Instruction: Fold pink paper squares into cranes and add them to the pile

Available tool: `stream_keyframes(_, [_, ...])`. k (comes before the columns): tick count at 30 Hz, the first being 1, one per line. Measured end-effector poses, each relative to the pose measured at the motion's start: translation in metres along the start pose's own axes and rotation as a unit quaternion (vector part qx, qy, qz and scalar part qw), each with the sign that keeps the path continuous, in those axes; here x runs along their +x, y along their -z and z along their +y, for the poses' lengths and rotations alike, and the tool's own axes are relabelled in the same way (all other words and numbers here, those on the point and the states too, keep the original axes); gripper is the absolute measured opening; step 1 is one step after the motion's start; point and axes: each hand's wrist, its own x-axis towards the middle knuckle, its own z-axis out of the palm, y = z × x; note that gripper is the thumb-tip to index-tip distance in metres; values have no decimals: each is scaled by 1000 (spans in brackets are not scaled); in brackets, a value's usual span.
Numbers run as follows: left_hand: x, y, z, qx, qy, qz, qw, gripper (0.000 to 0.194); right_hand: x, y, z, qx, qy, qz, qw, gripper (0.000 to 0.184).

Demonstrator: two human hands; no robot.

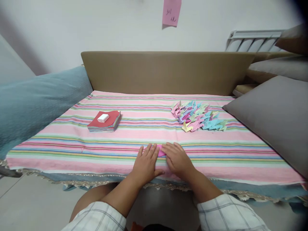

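A bright pink piece of folded paper lies on the striped cloth near the front edge, mostly covered by my hands. My left hand rests over its left part, fingers stretched out and the thumb pointing right. My right hand presses on its right side, with the fingers lying forward and partly curled underneath. Only the middle of the paper shows between the two hands, so its full shape is hidden.
A stack of coloured paper sheets, red on top, sits left with a small white block on it. Several folded paper cranes cluster at the right. Grey cushions border the right, a blue cushion the left.
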Motion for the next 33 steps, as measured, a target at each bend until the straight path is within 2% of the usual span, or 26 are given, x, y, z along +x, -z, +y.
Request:
stream_keyframes(4, [-1, 0, -1, 4, -2, 5, 1000, 81, -11, -15, -9, -48, 13, -69, 996, 54])
stream_keyframes(9, [-1, -1, 0, 13, -9, 15, 1000, 83, -23, -14, -2, -75, -8, -95, 993, 57])
stream_keyframes(19, [1, -2, -1, 10, -2, 3, 1000, 92, -27, 5, 6, -116, -100, -34, 988, 31])
stream_keyframes(27, [1, -3, -2, 15, -4, 10, 1000, 92, -26, 13, 13, -110, -114, -15, 987, 19])
stream_keyframes(31, [1, -3, -1, 16, -3, 9, 1000, 92, -23, 18, 11, -86, -121, 25, 989, 16])
stream_keyframes(33, [1, -2, -2, 18, -6, 13, 1000, 92, -21, 17, 8, -70, -98, 41, 992, 17])
